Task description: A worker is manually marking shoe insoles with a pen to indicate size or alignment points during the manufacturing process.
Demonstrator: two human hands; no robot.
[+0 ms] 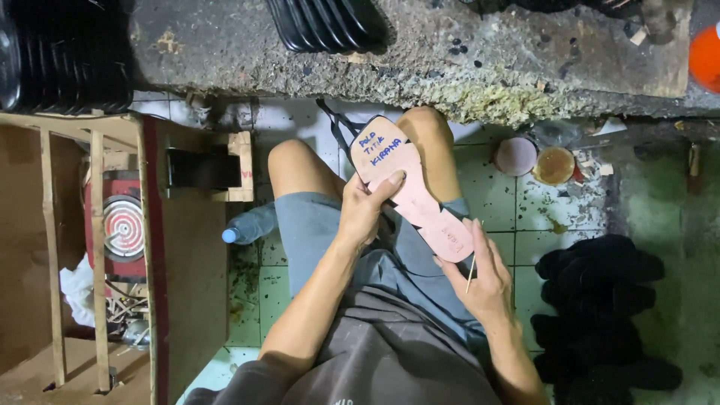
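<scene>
A pink shoe insole (409, 187) with handwriting on its far end lies tilted above my knees. My left hand (365, 211) grips its left edge near the middle, thumb on top. My right hand (484, 281) supports the near end from below and pinches a thin pale stick (471, 271) between its fingers. Black straps (335, 127) hang from the far end of the insole.
A rough glue-stained workbench edge (420, 79) runs across the top with black soles (330, 22) on it. A wooden frame with a small stove (124, 229) stands left, a plastic bottle (251, 223) beside my leg. Two round tins (534, 159) and a pile of black soles (600, 307) lie right.
</scene>
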